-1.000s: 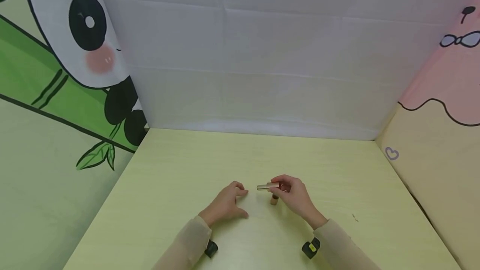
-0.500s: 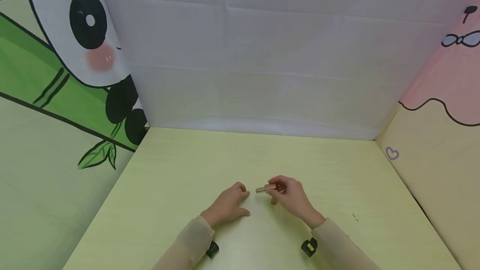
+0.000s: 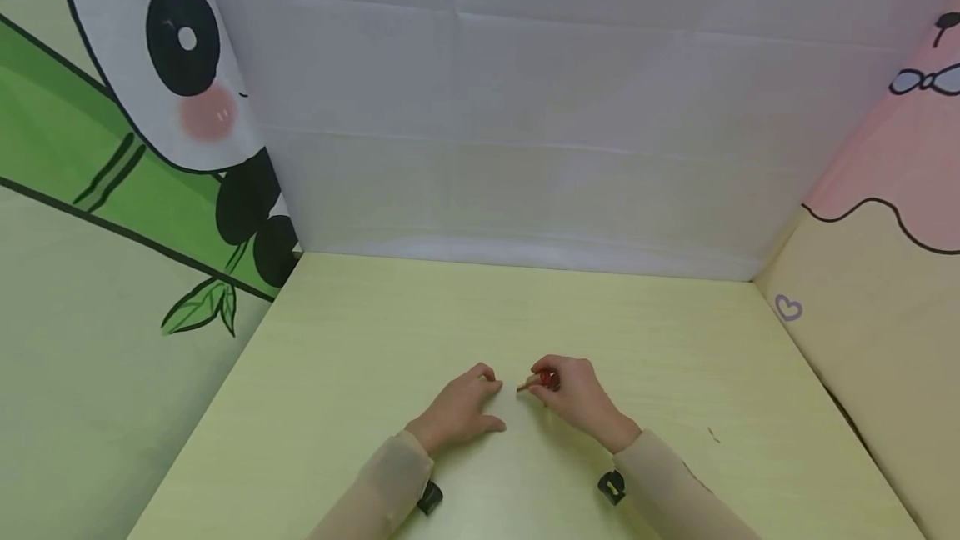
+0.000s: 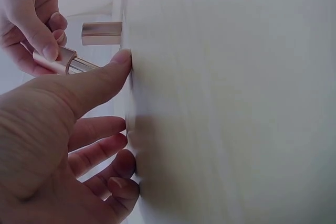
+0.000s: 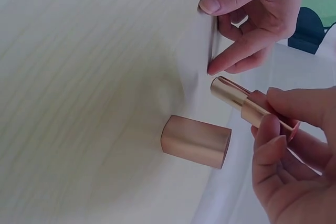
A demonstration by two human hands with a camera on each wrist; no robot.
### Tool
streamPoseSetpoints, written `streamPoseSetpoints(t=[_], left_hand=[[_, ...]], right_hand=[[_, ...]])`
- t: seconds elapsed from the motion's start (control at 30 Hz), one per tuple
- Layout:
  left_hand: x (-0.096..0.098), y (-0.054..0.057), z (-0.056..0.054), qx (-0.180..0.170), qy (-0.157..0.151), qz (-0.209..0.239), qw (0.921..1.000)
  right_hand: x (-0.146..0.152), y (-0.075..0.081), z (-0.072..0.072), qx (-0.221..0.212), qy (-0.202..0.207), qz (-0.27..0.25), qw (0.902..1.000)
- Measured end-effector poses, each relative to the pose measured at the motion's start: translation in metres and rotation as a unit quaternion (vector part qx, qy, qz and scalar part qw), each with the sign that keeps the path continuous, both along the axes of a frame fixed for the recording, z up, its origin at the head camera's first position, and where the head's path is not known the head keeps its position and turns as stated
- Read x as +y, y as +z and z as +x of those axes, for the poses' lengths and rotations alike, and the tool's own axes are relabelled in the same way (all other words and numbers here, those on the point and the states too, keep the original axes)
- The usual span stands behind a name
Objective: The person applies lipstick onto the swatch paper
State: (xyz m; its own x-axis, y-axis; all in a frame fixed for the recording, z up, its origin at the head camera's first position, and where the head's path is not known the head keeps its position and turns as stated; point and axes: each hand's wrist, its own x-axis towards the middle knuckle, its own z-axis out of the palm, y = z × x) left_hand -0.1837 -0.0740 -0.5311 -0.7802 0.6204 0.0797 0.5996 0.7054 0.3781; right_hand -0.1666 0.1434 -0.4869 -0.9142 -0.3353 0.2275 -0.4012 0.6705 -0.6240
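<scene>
My right hand (image 3: 581, 398) pinches a rose-gold lipstick tube (image 5: 228, 92) between thumb and fingers, above the table. Its narrower, shiny end points toward my left hand and tilts down in the head view; a red part (image 3: 547, 377) shows by the fingers. The lipstick's cap (image 5: 195, 141) stands upright on the table near the right hand, apart from the tube. In the head view the right hand hides most or all of it. My left hand (image 3: 457, 413) rests its fingertips on the tabletop, thumb and fingers spread apart, holding nothing.
A pale yellow table (image 3: 420, 315) lies under both hands. A white cloth backdrop (image 3: 525, 107) rises at its far edge, with printed panels on both sides. A small dark mark (image 3: 713, 434) shows on the table at right.
The right hand has shifted slightly left and nearer, and the lipstick tube has tilted its narrow end further down. The cap has become hidden in the head view. The left hand stays nearly still.
</scene>
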Motion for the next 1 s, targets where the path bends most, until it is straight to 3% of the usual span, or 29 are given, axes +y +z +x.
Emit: streamPoseSetpoints(t=[0.4,0.7,1.0], left_hand=[[0.007,-0.003,-0.006,0.005,0.002,-0.008,1.0],[0.012,0.0,-0.008,0.007,0.003,-0.019,0.9998],[0.015,0.001,-0.01,0.013,0.011,-0.021,0.9996]], right_hand=[[-0.005,0.0,-0.009,0.022,0.04,0.02,0.9987],[-0.006,-0.003,-0.017,-0.003,0.047,0.027,0.9985],[-0.005,0.0,-0.019,0.002,0.063,0.042,0.9971]])
